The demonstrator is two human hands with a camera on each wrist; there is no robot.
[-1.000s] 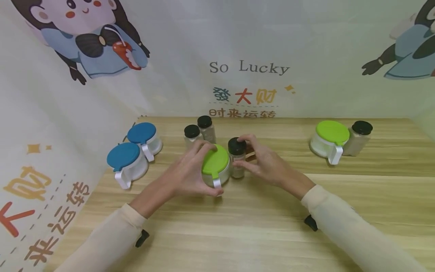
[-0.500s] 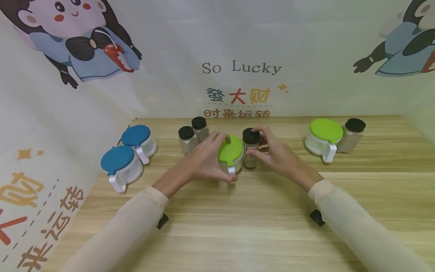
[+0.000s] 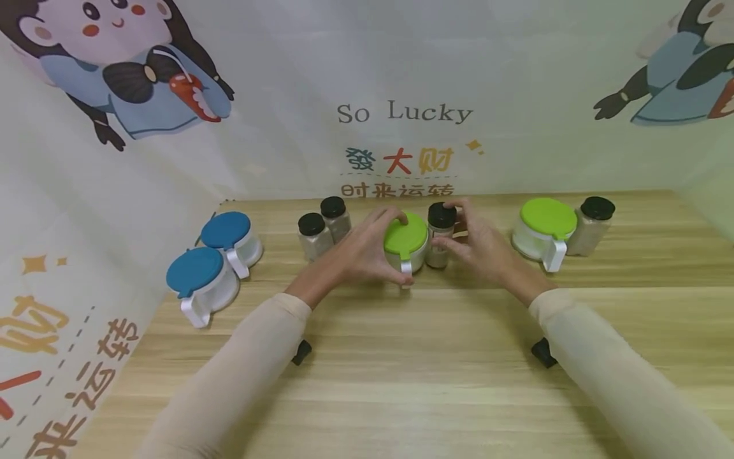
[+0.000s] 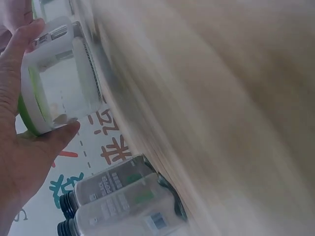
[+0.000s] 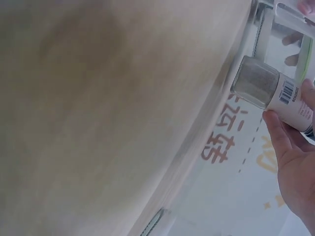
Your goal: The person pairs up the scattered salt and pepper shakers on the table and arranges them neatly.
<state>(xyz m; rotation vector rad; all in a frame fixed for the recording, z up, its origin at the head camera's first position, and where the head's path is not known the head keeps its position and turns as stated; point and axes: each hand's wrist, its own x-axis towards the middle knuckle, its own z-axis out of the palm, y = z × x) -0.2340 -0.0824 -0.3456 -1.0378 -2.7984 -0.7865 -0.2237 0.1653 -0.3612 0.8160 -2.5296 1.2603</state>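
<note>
My left hand [image 3: 367,250] grips a glass seasoning jar [image 3: 406,237] with a green lid and a handle. The thumb lies by the handle and the fingers curve over the lid's far side. Right beside it, my right hand [image 3: 484,247] holds an upright spice bottle [image 3: 440,237] with a black cap, between thumb and fingers. In the right wrist view, brownish contents and a barcode label show on this spice bottle [image 5: 261,83]. The left wrist view shows the jar [image 4: 64,83] from the side, its base close to the wooden tabletop [image 4: 206,108].
Two blue-lidded jars [image 3: 197,274] stand at the left. A pair of black-capped spice bottles [image 3: 316,239] stands behind my left forearm. Toward the back right are another green-lidded jar [image 3: 547,220] and spice bottle [image 3: 593,226]. A printed cloth [image 3: 275,115] hangs behind the table.
Both hands have moved right and toward the back, carrying the green-lidded jar and the spice bottle side by side, away from the two spice bottles at left. The head view has shifted slightly.
</note>
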